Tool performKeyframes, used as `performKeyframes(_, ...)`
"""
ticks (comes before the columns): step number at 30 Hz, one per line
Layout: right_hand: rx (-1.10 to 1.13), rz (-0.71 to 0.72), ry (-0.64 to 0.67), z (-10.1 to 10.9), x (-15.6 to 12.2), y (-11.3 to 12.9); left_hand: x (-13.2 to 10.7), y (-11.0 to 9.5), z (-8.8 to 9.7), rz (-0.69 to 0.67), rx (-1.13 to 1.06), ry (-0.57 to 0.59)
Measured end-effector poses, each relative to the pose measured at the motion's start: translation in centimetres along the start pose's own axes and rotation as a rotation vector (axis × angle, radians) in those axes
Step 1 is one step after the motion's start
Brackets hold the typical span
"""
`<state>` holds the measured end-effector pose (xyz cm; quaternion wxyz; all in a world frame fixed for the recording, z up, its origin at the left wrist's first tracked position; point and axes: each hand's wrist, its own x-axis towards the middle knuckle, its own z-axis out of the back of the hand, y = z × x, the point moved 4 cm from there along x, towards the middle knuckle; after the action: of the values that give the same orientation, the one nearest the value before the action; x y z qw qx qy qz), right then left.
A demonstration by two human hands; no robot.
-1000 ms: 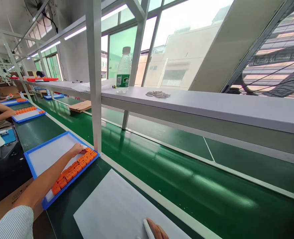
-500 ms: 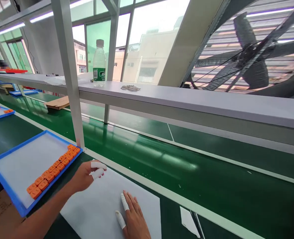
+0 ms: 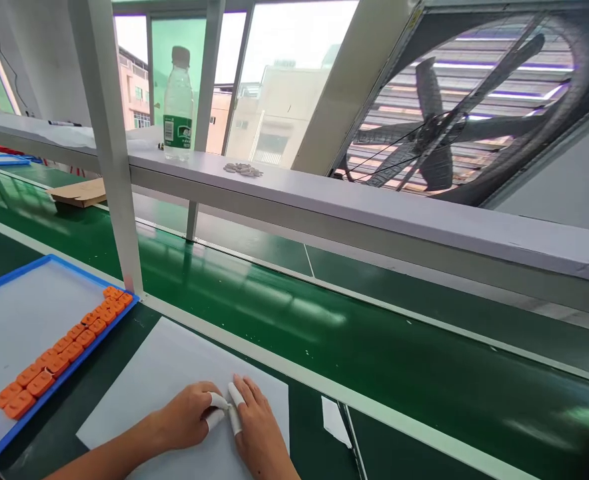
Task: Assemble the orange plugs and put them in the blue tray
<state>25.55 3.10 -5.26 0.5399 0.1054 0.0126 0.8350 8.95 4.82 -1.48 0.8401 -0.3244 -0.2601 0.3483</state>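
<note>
Over the white sheet, my left hand is closed, its thumb and forefinger, both in white finger cots, brought together in a pinch. Their tips meet those of my right hand, whose thumb and forefinger wear white cots too and close in on the same spot. Whatever lies between the fingertips is too small to make out. The other fingers of my right hand stretch forward above the paper. To the left, a blue-rimmed tray holds a double row of orange blocks along its right side.
A small white scrap lies right of the sheet beside a thin metal strip. Behind runs a green conveyor belt. Above it, a shelf carries a plastic bottle and a small pale pile. A post stands behind the tray.
My left hand has come down and right from near the tray to meet my right hand. The right thumb and forefinger have drawn together. The view has turned rightward.
</note>
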Motion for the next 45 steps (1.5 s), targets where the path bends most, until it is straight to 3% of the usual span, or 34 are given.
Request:
performKeyframes(5,0.022,0.027,-0.074,-0.4,1.1,-0.1,-0.3,0.5,-0.2,0.012,0.015,0.007)
performKeyframes(14,-0.086,0.132,-0.289,-2.2,-0.2,0.1,-0.1,0.9,-0.2,0.048,-0.036,-0.015)
performKeyframes(22,-0.132,0.136,-0.283,-1.7,-0.1,0.4,-0.5,0.7,-0.4,0.035,-0.135,-0.075)
performKeyframes(28,-0.076,0.098,-0.294,-2.1,0.0,-0.1,-0.2,1.3,-0.8,-0.003,-0.090,-0.095)
performKeyframes(32,-0.066,0.095,-0.282,-1.6,0.0,0.6,-0.3,0.6,-0.6,-0.064,-0.057,-0.137)
performKeyframes(36,0.060,0.085,-0.334,-0.1,0.0,1.7,-0.6,-0.9,0.3,-0.129,-0.034,-0.225)
performKeyframes(39,0.160,0.079,-0.317,0.2,0.1,2.1,-0.7,-0.8,0.5,-0.085,-0.015,-0.264)
performKeyframes(45,0.276,0.019,-0.174,-0.6,0.5,1.7,-0.9,0.9,-0.9,-0.087,0.109,-0.161)
